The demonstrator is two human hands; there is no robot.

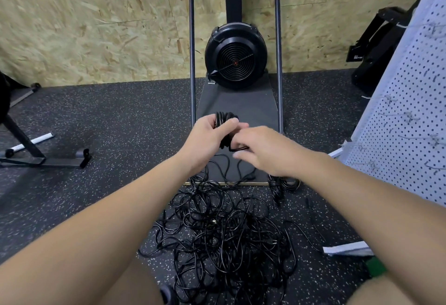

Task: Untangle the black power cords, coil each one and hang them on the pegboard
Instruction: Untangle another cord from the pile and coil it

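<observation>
The left hand [209,133] gripped a coiled black cord [225,121], fingers curled round the bundle and holding it above the black platform [241,104] of a fan machine [235,57]; the right hand [261,150] pinched a strand of that same cord just below the coil, its fingers bent, blurred at the tips; loose cord hung from the coil down to the tangled pile of cords [224,229] on the speckled floor [108,116]; a second coiled bundle [281,185] lay at the platform's near right corner; the white pegboard [407,111] with wire hooks stood to the right, well apart from the hands.
</observation>
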